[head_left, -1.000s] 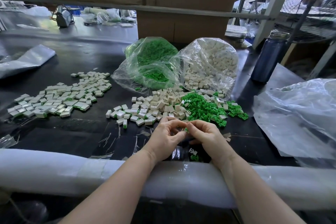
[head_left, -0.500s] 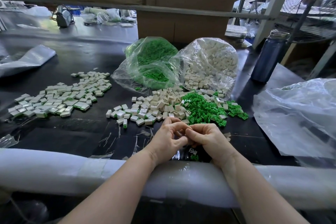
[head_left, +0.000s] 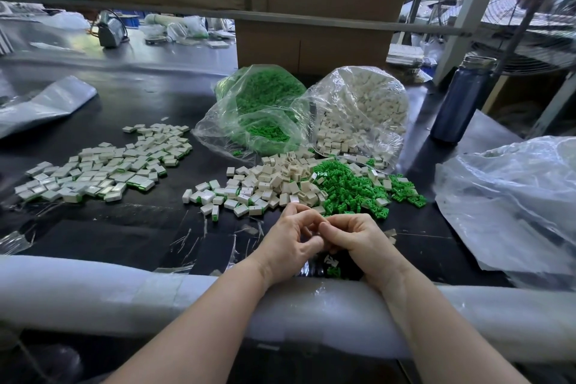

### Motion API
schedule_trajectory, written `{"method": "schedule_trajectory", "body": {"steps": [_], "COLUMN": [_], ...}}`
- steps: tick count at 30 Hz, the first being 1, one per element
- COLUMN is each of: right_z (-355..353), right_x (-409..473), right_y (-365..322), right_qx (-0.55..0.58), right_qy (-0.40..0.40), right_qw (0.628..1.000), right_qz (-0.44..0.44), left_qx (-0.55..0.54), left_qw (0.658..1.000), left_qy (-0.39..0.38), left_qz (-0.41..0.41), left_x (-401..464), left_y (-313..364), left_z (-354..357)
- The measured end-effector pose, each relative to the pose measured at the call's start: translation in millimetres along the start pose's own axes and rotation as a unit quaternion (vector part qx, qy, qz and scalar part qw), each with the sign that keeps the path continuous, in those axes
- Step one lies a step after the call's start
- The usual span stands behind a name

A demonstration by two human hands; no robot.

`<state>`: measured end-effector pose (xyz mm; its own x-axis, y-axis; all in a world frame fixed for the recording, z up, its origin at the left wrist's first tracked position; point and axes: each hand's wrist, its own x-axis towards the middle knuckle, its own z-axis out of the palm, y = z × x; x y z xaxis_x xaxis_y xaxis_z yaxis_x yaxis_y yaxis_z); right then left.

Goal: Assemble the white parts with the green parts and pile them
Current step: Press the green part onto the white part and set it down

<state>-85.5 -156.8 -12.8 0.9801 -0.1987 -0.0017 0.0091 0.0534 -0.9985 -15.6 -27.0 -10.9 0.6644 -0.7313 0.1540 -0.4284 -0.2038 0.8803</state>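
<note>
Head view: left hand (head_left: 291, 243) and right hand (head_left: 358, 238) meeting fingertip to fingertip just above the near edge of the bench (head_left: 131, 227), fingers of both curled inward around something between them — hidden by the knuckles, so cannot tell whether either one grips a part, or which. Probably mid-press, seating a green insert into a white shell.

To do the step well: line the green piece square with the shell's open side, push straight with the thumbs rather than at an angle, and check for a flush seat before letting go — a half-seated piece would likely spring apart in the pile.

Loose white parts (head_left: 268, 181) heaped just beyond the left hand's fingertips. Loose green parts (head_left: 346, 187) just beyond the right hand, touching the white heap. Finished pile (head_left: 106, 165) well off to the left of the left hand, white blocks with green showing at their edges. A few stray green bits (head_left: 333, 271) on the bench directly under the hands, near the wrists. Farther back, past both loose heaps, a clear bag of green parts (head_left: 265, 109) and a clear bag of white parts (head_left: 361, 112), side by side and touching.
</note>
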Motion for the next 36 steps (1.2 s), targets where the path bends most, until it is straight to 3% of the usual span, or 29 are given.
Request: {"method": "schedule_trajectory", "body": {"steps": [36], "right_z": [-0.6], "right_x": [-3.2], "right_y": [-4.2], "right_qx": [0.011], "right_qy": [-0.002], "right_qw": [1.000], "right_qz": [0.009], "left_qx": [-0.003], "left_qw": [1.000], "left_qy": [-0.012], "left_qz": [0.008], "left_x": [1.0], "left_y": [-3.1], "left_z": [1.9]}}
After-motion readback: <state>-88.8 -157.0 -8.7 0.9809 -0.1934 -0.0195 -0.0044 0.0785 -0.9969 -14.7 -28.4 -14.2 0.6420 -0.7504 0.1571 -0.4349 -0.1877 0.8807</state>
